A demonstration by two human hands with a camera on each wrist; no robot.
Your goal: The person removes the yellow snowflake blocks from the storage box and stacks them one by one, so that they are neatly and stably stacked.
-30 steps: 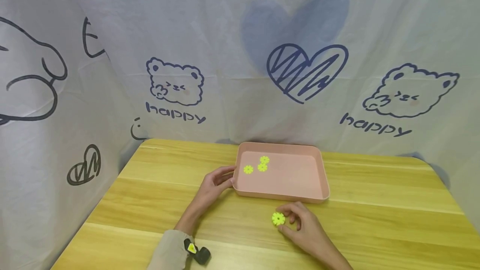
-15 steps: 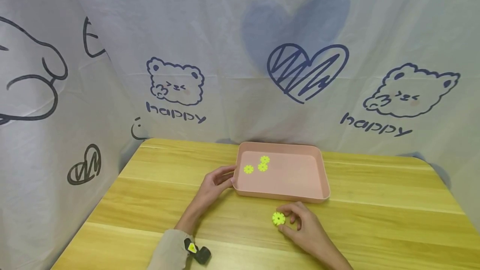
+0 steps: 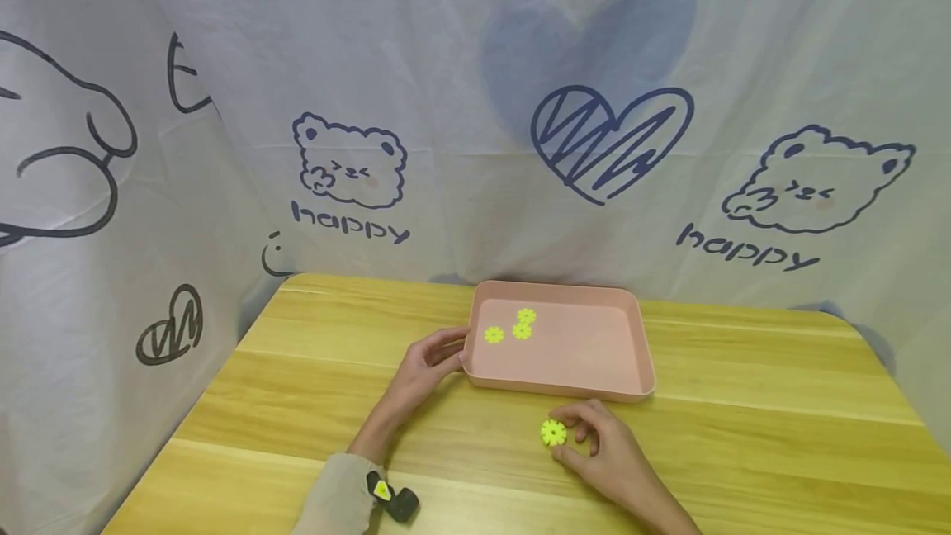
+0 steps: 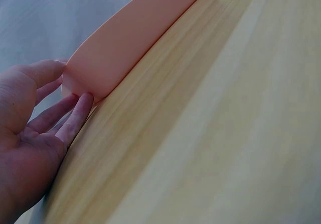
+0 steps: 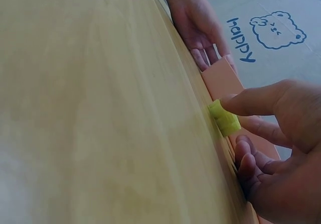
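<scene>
My left hand point(image 3: 425, 366) touches the outer left wall of a shallow pink tray point(image 3: 557, 386), thumb and fingertips against its corner in the left wrist view. Three bright yellow, notched round discs lie in the tray's left half: one disc point(image 3: 494, 335) by itself, and two discs point(image 3: 522, 330) touching each other. In front of the tray, my right hand point(image 3: 605, 454) pinches a yellow notched disc piece point(image 3: 553, 433) between thumb and index finger. From the right wrist view this piece point(image 5: 225, 118) looks thick, like stacked discs, and sits close over the table.
The wooden table point(image 3: 758, 419) carries the tray near its back edge. Behind and to the left hangs a pale curtain point(image 3: 461, 106) with printed bears and hearts. A black device point(image 3: 394, 499) is strapped at the left sleeve.
Both hands, the tray and the yellow pieces keep their places; only a slight shift of the whole head view shows.
</scene>
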